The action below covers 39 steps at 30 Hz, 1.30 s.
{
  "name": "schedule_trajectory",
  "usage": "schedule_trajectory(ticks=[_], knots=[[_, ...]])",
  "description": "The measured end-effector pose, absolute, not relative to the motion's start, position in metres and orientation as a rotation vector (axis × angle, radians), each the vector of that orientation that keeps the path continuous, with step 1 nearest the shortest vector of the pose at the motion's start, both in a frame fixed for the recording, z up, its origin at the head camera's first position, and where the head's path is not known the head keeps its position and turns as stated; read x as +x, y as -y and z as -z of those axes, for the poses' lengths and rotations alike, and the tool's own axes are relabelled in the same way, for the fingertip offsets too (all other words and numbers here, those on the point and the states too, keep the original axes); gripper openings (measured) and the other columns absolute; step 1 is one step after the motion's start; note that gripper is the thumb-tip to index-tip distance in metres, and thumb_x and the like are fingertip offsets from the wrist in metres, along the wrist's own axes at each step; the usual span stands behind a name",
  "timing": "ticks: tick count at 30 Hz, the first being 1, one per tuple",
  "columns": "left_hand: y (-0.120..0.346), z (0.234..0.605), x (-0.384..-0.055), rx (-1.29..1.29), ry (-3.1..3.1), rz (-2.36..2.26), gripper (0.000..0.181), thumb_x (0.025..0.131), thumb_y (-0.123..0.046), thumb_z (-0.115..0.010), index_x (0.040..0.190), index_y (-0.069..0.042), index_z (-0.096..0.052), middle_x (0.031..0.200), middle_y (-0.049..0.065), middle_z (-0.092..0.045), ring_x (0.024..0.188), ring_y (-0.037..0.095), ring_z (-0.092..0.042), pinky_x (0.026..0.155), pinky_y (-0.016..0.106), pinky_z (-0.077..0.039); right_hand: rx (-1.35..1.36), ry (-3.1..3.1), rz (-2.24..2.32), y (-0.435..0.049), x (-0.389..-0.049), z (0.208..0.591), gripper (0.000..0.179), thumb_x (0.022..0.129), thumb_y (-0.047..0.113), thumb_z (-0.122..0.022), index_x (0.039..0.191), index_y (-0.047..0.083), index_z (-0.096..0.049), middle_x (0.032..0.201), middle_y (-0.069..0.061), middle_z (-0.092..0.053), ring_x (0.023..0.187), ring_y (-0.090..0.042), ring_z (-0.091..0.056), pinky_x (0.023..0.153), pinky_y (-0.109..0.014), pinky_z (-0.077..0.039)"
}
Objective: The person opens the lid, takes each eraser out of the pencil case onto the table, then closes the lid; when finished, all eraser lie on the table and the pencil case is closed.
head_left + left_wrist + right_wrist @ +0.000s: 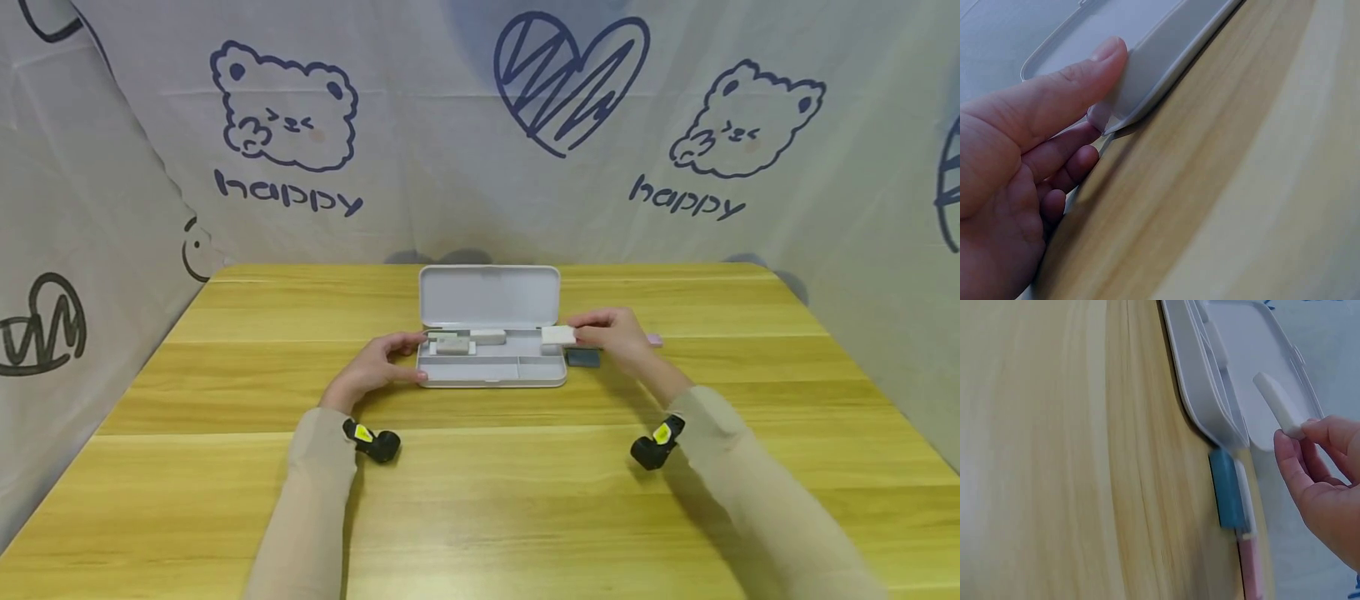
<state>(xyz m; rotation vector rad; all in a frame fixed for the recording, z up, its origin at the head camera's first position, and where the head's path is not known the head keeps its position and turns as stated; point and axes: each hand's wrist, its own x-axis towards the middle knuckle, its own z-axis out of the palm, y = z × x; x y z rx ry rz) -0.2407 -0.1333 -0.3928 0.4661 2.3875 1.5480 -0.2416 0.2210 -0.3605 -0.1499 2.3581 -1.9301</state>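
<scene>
A white pencil case [489,296] lies open on the table, its lid raised at the back. My left hand [373,367] grips the case's left end; in the left wrist view the thumb [1110,50] lies over the rim and the fingers curl against the outside. With thumb and fingertips, my right hand [618,333] pinches a white eraser [1277,403] above the right end of the case. Inside, toward the left, sit a whitish eraser [487,337] and a greyish block with white ends [452,346].
A dark blue eraser [1227,487] lies on the table just off the case's right end. Beside it is a long pink and white object [1250,562], partly behind my right hand in the head view. A printed cloth [427,125] hangs behind the wooden table [480,500].
</scene>
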Motion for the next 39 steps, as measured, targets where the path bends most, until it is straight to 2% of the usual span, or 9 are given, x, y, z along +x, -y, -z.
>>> schedule_trajectory(ticks=[12,17,21,26,32,39], knots=[[0.134,0.395,-0.242,0.456,-2.385,-1.547,0.064,0.070,-0.007,-0.075,0.127,0.000,-0.047,0.122,0.016,-0.048,0.109,0.028,-0.041,0.095,0.038,-0.030,-0.120,-2.424,1.882,-0.264,-0.232,0.353,0.028,0.082,-0.007,-0.055,0.104,-0.024,-0.051,0.081,0.003,-0.062,0.067,-0.006,-0.060,0.070,-0.029,-0.050],[0.134,0.394,-0.241,0.451,-2.391,-1.541,0.064,0.070,-0.008,-0.075,0.127,0.000,-0.047,0.122,0.016,-0.048,0.109,0.028,-0.040,0.095,0.038,-0.030,-0.140,-2.374,1.942,-0.276,-0.228,0.354,0.016,0.080,-0.010,-0.055,0.094,-0.014,-0.063,0.077,0.004,-0.062,0.066,-0.007,-0.060,0.067,-0.025,-0.050],[0.134,0.394,-0.241,0.452,-2.391,-1.542,0.064,0.070,-0.008,-0.075,0.127,0.000,-0.047,0.122,0.016,-0.048,0.108,0.028,-0.040,0.095,0.038,-0.030,-0.137,-2.357,1.939,-0.285,-0.226,0.355,0.016,0.080,-0.010,-0.055,0.088,-0.006,-0.067,0.076,0.002,-0.063,0.065,-0.008,-0.060,0.066,-0.025,-0.050],[0.134,0.394,-0.241,0.451,-2.391,-1.541,0.064,0.070,-0.008,-0.075,0.127,0.000,-0.048,0.122,0.016,-0.047,0.108,0.028,-0.040,0.095,0.038,-0.030,-0.103,-2.412,1.852,-0.292,-0.226,0.357,0.017,0.080,-0.009,-0.055,0.094,-0.013,-0.063,0.082,-0.001,-0.061,0.068,-0.008,-0.059,0.066,-0.024,-0.050],[0.134,0.395,-0.243,0.455,-2.390,-1.535,0.064,0.070,-0.009,-0.075,0.127,-0.001,-0.047,0.123,0.016,-0.047,0.109,0.028,-0.040,0.095,0.039,-0.030,-0.052,-2.413,1.773,-0.297,-0.227,0.361,0.022,0.082,-0.009,-0.054,0.100,-0.019,-0.058,0.096,-0.016,-0.058,0.072,-0.009,-0.058,0.069,-0.027,-0.050],[0.134,0.395,-0.243,0.453,-2.386,-1.535,0.064,0.070,-0.009,-0.075,0.127,-0.001,-0.047,0.124,0.016,-0.047,0.109,0.028,-0.040,0.096,0.039,-0.030,-0.034,-2.423,1.670,-0.299,-0.228,0.364,0.029,0.085,-0.008,-0.051,0.109,-0.024,-0.048,0.101,-0.020,-0.056,0.070,-0.009,-0.059,0.069,-0.028,-0.050]])
